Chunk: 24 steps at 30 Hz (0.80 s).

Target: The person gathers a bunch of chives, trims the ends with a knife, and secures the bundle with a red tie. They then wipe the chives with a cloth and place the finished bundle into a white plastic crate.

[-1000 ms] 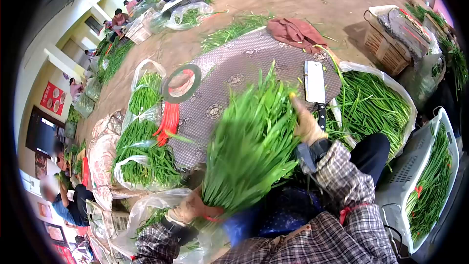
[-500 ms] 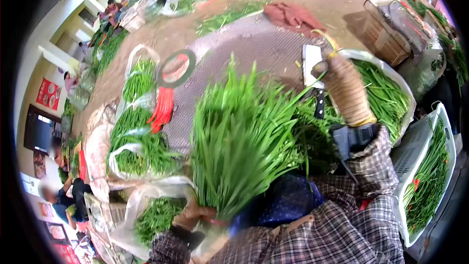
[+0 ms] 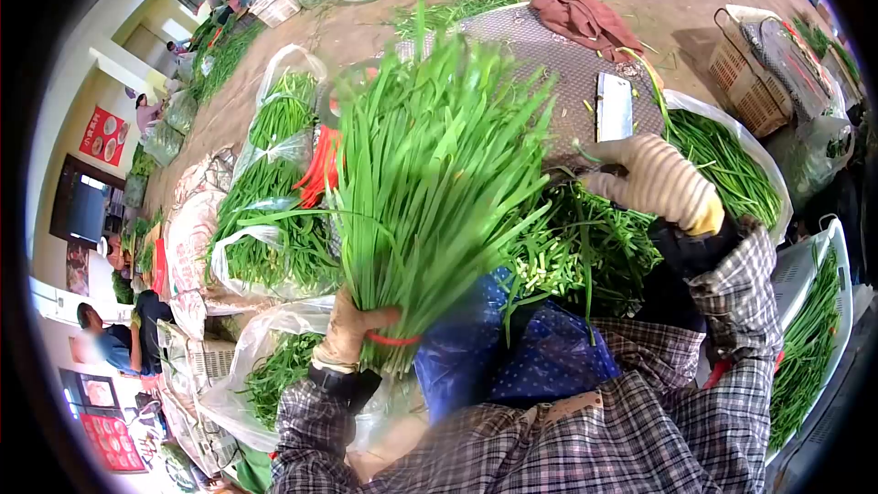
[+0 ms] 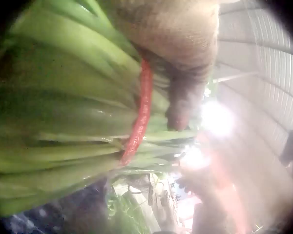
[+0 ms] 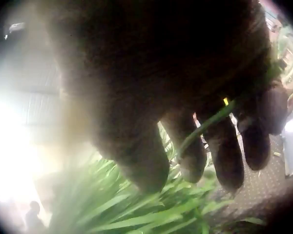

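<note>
A large bunch of long green leaves (image 3: 434,165) stands tips up, with a red band (image 3: 393,340) around its lower stalks. The gloved left hand (image 3: 352,329) grips it by that band; in the left wrist view the thumb lies beside the red band (image 4: 142,112). To the right of the bunch, the gloved right hand (image 3: 663,181) is raised with fingers extended and apart. In the right wrist view a thin green blade (image 5: 210,122) crosses its fingers (image 5: 227,163), with the bunch (image 5: 136,209) beyond. A cleaver blade (image 3: 614,108) lies above this hand; its handle is hidden.
The patterned round table (image 3: 558,55) holds a brown cloth (image 3: 585,20) and red ties (image 3: 320,169). Loose cut greens (image 3: 594,247) lie near the lap. Bagged greens (image 3: 274,174) are at left, more greens (image 3: 722,160) and a white crate (image 3: 837,284) at right.
The left hand has raised the bunch, which now covers the tape roll and part of the red ties. The right hand has moved off the bunch to the right. The whole view has shifted slightly.
</note>
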Each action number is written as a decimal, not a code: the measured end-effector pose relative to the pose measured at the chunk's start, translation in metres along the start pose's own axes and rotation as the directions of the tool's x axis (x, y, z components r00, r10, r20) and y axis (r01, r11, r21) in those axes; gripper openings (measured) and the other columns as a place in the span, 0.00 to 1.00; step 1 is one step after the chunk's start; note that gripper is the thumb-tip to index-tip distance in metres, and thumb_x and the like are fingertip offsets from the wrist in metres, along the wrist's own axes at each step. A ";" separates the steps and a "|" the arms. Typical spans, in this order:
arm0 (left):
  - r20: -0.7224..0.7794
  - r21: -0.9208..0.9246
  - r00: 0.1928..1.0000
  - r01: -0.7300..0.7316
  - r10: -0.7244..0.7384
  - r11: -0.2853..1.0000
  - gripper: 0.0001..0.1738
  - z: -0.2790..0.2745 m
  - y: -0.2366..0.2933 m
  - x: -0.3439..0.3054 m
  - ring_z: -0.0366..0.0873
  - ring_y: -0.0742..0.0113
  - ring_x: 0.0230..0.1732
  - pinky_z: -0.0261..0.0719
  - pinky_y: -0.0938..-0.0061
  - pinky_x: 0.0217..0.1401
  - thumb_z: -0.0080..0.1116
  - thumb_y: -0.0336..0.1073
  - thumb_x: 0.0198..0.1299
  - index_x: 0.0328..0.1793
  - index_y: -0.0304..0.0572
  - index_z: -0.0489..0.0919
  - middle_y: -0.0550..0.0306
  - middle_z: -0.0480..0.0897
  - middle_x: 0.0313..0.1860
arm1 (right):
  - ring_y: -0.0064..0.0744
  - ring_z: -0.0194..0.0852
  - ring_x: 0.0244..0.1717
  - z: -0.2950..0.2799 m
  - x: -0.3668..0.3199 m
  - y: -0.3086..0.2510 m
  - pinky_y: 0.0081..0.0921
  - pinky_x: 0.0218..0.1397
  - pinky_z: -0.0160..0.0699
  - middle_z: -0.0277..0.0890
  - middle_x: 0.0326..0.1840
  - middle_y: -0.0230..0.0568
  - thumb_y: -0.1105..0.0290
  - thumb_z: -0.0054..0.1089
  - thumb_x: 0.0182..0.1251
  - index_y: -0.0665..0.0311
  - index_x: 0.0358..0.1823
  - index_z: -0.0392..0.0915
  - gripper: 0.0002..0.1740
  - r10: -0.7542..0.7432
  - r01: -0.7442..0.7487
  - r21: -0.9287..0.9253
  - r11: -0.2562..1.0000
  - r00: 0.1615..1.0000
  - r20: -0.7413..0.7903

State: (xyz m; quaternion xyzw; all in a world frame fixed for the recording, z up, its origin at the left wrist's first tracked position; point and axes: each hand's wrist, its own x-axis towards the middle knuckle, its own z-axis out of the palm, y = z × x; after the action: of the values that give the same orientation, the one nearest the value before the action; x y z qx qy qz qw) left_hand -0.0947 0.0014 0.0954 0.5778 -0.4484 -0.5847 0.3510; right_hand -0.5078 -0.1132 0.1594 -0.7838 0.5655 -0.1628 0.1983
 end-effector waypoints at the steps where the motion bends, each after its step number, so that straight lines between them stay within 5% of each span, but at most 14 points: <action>1: -0.023 -0.016 1.000 0.003 -0.004 1.000 0.38 0.001 -0.001 0.002 0.79 0.62 0.55 0.76 0.69 0.61 0.66 0.16 0.46 0.68 0.38 0.73 0.56 0.82 0.54 | 0.55 0.83 0.39 0.002 0.005 -0.004 0.44 0.44 0.80 0.83 0.33 0.53 0.60 0.65 0.64 0.58 0.48 0.85 0.15 -0.026 0.025 -0.119 0.993 1.000 -0.006; 3: -0.054 -0.029 0.999 0.002 -0.004 1.000 0.38 0.001 0.000 0.003 0.79 0.62 0.55 0.75 0.69 0.61 0.67 0.16 0.46 0.68 0.38 0.73 0.56 0.83 0.54 | 0.54 0.82 0.36 0.014 0.019 0.013 0.40 0.41 0.80 0.82 0.31 0.55 0.71 0.65 0.60 0.64 0.43 0.84 0.11 -0.092 0.093 -0.008 0.996 0.963 -0.255; 6: -0.050 0.027 0.999 0.022 -0.021 0.999 0.39 -0.003 0.000 0.001 0.78 0.63 0.56 0.75 0.68 0.62 0.68 0.16 0.45 0.68 0.37 0.73 0.56 0.82 0.55 | 0.55 0.81 0.36 0.014 0.026 0.013 0.41 0.41 0.79 0.82 0.33 0.54 0.74 0.64 0.58 0.63 0.42 0.84 0.10 -0.095 0.096 -0.009 0.995 0.959 -0.268; 9: -0.003 0.098 1.000 -0.020 0.021 0.995 0.39 -0.011 -0.009 0.005 0.78 0.63 0.56 0.75 0.69 0.62 0.69 0.17 0.46 0.68 0.37 0.73 0.56 0.82 0.55 | 0.55 0.81 0.38 0.011 0.033 -0.002 0.41 0.42 0.78 0.82 0.36 0.54 0.76 0.63 0.58 0.62 0.45 0.83 0.12 -0.115 0.027 -0.255 0.967 0.934 -0.338; 11: -0.023 0.052 0.999 -0.037 0.038 0.998 0.38 -0.008 -0.012 0.005 0.78 0.62 0.56 0.75 0.68 0.62 0.68 0.16 0.44 0.67 0.37 0.73 0.56 0.83 0.54 | 0.57 0.81 0.38 0.009 0.044 -0.008 0.48 0.44 0.79 0.82 0.35 0.52 0.73 0.59 0.60 0.58 0.45 0.84 0.12 -0.229 0.209 -0.097 0.973 0.823 -0.520; 13: -0.021 -0.021 1.000 -0.008 0.007 1.000 0.39 -0.013 -0.018 0.007 0.78 0.62 0.56 0.75 0.67 0.63 0.67 0.14 0.42 0.67 0.37 0.73 0.56 0.82 0.54 | 0.57 0.79 0.48 0.013 0.059 -0.007 0.48 0.54 0.77 0.82 0.42 0.54 0.73 0.60 0.58 0.57 0.51 0.82 0.18 -0.190 0.161 -0.113 0.981 0.920 -0.343; 16: -0.026 -0.074 0.999 -0.040 0.038 0.996 0.40 -0.014 -0.023 0.007 0.78 0.62 0.55 0.74 0.69 0.64 0.65 0.14 0.40 0.66 0.37 0.74 0.58 0.82 0.54 | 0.57 0.74 0.60 0.028 0.077 -0.012 0.45 0.69 0.69 0.78 0.58 0.52 0.69 0.64 0.55 0.55 0.64 0.72 0.31 -0.186 0.147 -0.138 0.979 0.922 -0.339; 20: -0.015 -0.112 1.000 -0.018 0.017 0.994 0.41 -0.020 -0.027 0.010 0.78 0.62 0.55 0.74 0.69 0.64 0.65 0.16 0.37 0.66 0.36 0.74 0.59 0.82 0.54 | 0.58 0.69 0.66 0.046 0.105 -0.014 0.50 0.70 0.67 0.76 0.62 0.48 0.66 0.67 0.53 0.55 0.63 0.73 0.32 -0.373 0.266 -0.290 0.919 0.824 -0.426; 21: 0.002 -0.147 1.000 -0.004 0.005 0.989 0.41 -0.022 -0.031 0.013 0.78 0.62 0.55 0.74 0.69 0.64 0.65 0.17 0.36 0.66 0.36 0.74 0.59 0.82 0.54 | 0.58 0.69 0.66 0.048 0.106 -0.011 0.50 0.70 0.67 0.76 0.62 0.48 0.66 0.67 0.53 0.55 0.63 0.73 0.32 -0.369 0.260 -0.293 0.920 0.823 -0.432; 23: 0.036 -0.219 0.999 -0.026 0.034 0.975 0.42 -0.025 -0.039 0.018 0.78 0.61 0.57 0.73 0.69 0.66 0.65 0.19 0.36 0.67 0.37 0.73 0.59 0.82 0.55 | 0.58 0.68 0.67 0.048 0.107 -0.012 0.50 0.69 0.68 0.76 0.61 0.48 0.65 0.67 0.53 0.55 0.60 0.76 0.29 -0.300 0.233 -0.313 0.921 0.936 -0.185; 24: 0.034 -0.249 0.999 -0.010 0.019 0.968 0.43 -0.026 -0.040 0.019 0.78 0.61 0.57 0.73 0.68 0.67 0.64 0.20 0.36 0.68 0.37 0.73 0.59 0.82 0.56 | 0.56 0.69 0.66 0.054 0.103 -0.011 0.47 0.67 0.70 0.78 0.58 0.47 0.63 0.67 0.53 0.55 0.55 0.79 0.25 -0.365 0.277 -0.295 0.915 0.878 -0.309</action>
State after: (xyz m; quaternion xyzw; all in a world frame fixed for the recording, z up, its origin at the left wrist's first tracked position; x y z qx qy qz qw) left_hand -0.0662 -0.0051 0.0537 0.5153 -0.3819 -0.6440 0.4170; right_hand -0.4418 -0.2012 0.1211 -0.8426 0.4686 -0.2633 -0.0346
